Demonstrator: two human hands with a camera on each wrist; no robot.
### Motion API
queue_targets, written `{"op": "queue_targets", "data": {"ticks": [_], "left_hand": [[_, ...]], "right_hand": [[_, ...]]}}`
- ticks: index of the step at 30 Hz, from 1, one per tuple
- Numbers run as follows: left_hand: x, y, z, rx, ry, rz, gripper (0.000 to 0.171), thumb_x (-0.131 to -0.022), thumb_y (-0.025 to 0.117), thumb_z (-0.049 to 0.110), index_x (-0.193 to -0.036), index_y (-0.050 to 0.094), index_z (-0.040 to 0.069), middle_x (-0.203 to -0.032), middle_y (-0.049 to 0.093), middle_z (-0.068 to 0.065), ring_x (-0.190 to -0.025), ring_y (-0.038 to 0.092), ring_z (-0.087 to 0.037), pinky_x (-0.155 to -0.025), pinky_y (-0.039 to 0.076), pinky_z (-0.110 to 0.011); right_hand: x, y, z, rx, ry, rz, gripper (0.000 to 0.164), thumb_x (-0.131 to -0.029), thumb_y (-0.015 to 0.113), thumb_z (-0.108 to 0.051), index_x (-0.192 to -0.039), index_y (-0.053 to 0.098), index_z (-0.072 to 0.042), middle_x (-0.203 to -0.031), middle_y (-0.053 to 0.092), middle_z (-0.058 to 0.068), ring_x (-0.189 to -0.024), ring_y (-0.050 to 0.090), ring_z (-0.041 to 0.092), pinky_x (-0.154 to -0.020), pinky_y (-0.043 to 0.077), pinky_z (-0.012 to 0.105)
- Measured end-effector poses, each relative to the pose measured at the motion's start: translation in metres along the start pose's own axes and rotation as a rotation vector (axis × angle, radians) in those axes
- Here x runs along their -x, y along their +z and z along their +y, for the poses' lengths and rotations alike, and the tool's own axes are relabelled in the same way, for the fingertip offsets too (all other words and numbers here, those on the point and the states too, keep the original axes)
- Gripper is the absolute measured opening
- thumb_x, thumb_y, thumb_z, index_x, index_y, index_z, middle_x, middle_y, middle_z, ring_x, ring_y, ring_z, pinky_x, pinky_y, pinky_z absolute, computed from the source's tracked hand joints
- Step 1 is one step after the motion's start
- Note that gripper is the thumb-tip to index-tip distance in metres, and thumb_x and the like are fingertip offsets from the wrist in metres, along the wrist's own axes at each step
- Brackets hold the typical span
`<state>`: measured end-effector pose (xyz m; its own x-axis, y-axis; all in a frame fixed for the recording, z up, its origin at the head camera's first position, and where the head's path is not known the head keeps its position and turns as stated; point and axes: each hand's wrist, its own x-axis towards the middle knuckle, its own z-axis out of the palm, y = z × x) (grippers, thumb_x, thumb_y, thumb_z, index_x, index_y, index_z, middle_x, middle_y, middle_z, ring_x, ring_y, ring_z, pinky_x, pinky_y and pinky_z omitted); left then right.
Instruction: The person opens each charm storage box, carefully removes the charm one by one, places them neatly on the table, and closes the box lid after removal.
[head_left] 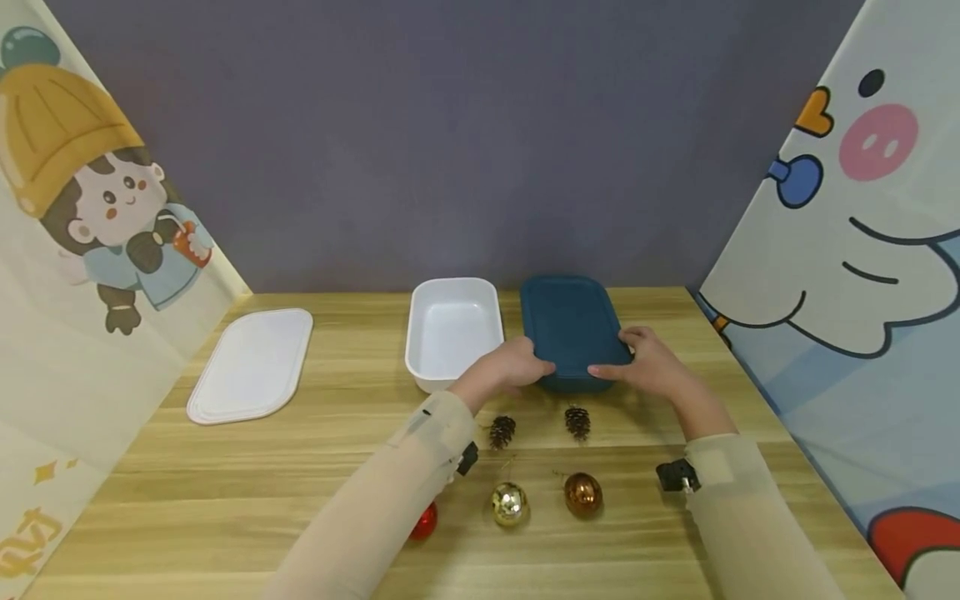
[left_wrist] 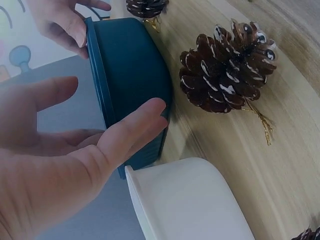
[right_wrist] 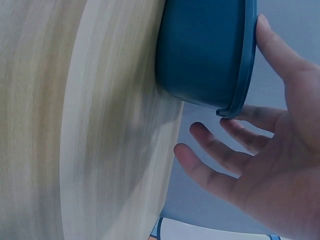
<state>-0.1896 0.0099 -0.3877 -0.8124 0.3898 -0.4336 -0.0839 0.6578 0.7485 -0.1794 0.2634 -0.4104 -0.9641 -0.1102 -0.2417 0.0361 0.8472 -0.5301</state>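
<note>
A dark blue lidded box (head_left: 572,321) stands toward the back of the table. My left hand (head_left: 513,364) is at its near left corner; in the left wrist view the thumb stands apart from the lid and the fingers (left_wrist: 150,110) extend across the box's side. At the near right corner, my right hand (head_left: 651,362) has its thumb at the lid's edge. Its index finger touches the lid's corner in the right wrist view, while the other fingers (right_wrist: 210,165) spread loosely below. The lid (right_wrist: 248,55) sits on the box.
Left of the blue box is an open white box (head_left: 453,329). A white lid (head_left: 251,364) lies farther left. Two pinecones (head_left: 577,422), a gold ball (head_left: 510,504), a brown ball (head_left: 582,494) and a red ball (head_left: 424,522) lie nearer, the red one partly behind my left sleeve.
</note>
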Motion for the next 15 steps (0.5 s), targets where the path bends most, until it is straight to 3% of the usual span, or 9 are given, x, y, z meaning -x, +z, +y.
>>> {"op": "queue_targets", "data": {"ticks": [6, 12, 15], "left_hand": [[0.004, 0.0006, 0.0015, -0.172, 0.037, 0.037, 0.067, -0.111, 0.057, 0.034, -0.16, 0.038, -0.007, -0.163, 0.047, -0.023, -0.134, 0.062, -0.035, -0.1, 0.059, -0.046], [0.0039, 0.0069, 0.0005, -0.31, 0.041, 0.084, 0.069, -0.111, 0.055, 0.04, -0.162, 0.038, -0.004, -0.163, 0.049, -0.021, -0.144, 0.057, -0.035, -0.114, 0.053, -0.048], [0.0045, 0.0075, 0.0017, -0.342, 0.056, 0.111, 0.058, -0.111, 0.055, 0.04, -0.15, 0.053, -0.004, -0.144, 0.065, -0.019, -0.117, 0.07, -0.03, -0.1, 0.058, -0.044]], "right_hand": [[0.0003, 0.0007, 0.0006, -0.004, -0.004, 0.003, 0.119, -0.093, 0.074, -0.064, -0.165, 0.018, 0.011, -0.172, 0.009, 0.038, -0.155, 0.021, 0.061, -0.123, 0.03, 0.073], [0.0017, 0.0047, 0.0044, -0.029, 0.014, 0.012, 0.122, -0.092, 0.073, -0.068, -0.168, 0.013, 0.006, -0.171, 0.008, 0.039, -0.151, 0.028, 0.062, -0.119, 0.036, 0.074], [0.0034, 0.0055, 0.0047, -0.032, 0.027, 0.021, 0.122, -0.092, 0.071, -0.07, -0.169, 0.011, 0.003, -0.17, 0.008, 0.041, -0.149, 0.03, 0.063, -0.117, 0.037, 0.075]]}}
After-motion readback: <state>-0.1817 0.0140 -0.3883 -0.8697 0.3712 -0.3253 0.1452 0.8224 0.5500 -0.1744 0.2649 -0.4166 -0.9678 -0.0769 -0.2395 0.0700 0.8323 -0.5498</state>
